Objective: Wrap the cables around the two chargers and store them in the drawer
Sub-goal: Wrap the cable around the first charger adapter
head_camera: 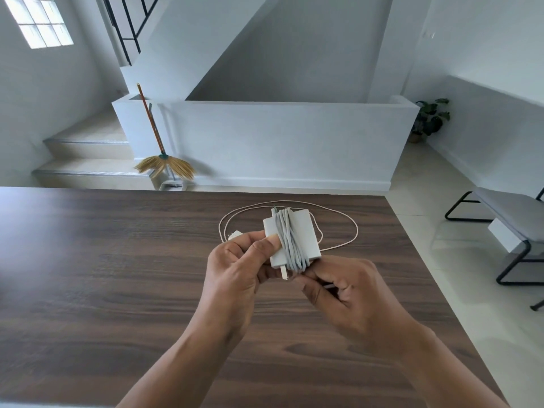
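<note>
A white square charger (pixel 306 234) is held above the wooden table (pixel 117 260), with its grey cable (pixel 290 242) wound many times around its middle. My left hand (pixel 235 269) grips the charger's left edge, thumb on its face. My right hand (pixel 344 287) is just below it, fingers curled and pinching the cable's free end near the plug prongs (pixel 284 273). A second, smaller white charger (pixel 234 234) lies on the table behind my left hand, mostly hidden. Its pale pinkish cable (pixel 350 222) lies in loose loops on the table behind the held charger.
The table's right edge (pixel 426 260) drops to a tiled floor, where a grey chair with a black frame (pixel 512 219) stands. A broom (pixel 160 160) leans against a low white wall beyond the table. No drawer is in view.
</note>
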A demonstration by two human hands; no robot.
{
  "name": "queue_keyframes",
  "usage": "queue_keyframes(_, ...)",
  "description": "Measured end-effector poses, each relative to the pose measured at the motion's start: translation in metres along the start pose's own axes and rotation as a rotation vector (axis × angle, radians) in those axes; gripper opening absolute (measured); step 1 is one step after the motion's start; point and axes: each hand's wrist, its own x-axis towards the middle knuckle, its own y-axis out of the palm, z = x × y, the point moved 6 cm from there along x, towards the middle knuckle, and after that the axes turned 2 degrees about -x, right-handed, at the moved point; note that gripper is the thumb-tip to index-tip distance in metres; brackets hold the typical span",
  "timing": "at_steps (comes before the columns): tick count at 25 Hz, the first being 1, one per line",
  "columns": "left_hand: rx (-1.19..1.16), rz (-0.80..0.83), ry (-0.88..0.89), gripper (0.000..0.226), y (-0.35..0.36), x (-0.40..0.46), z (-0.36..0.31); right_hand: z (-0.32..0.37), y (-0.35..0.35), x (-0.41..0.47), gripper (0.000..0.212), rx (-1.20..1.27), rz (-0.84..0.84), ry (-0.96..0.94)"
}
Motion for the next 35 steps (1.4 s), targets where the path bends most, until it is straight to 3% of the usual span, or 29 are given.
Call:
queue_keyframes(9, 0.161, -0.079, 0.046, 0.015, -0.003, -0.002, 0.009, 0.010, -0.019, -0.010, 0.027, -0.064, -0.027, 0.080)
queue_keyframes(15, 0.318, -0.051, 0.059, 0.014, -0.009, -0.001, 0.001, 0.017, -0.026, -0.004, 0.010, 0.126, -0.122, 0.202)
queue_keyframes(20, 0.204, -0.119, 0.076, 0.019, -0.008, -0.002, 0.000, 0.017, -0.023, -0.001, 0.007, 0.376, -0.119, 0.237)
queue_keyframes(25, 0.076, -0.122, 0.044, 0.024, -0.006, -0.002, 0.004, 0.026, -0.021, -0.006, 0.007, 0.344, -0.039, 0.205)
queue_keyframes(31, 0.340, -0.075, 0.172, 0.028, -0.001, -0.001, -0.007, 0.015, -0.030, 0.002, 0.012, 0.568, -0.188, 0.352)
queue_keyframes(35, 0.380, -0.080, 0.193, 0.020, -0.002, -0.001, -0.015, 0.011, -0.024, 0.002, 0.012, 0.620, -0.196, 0.403)
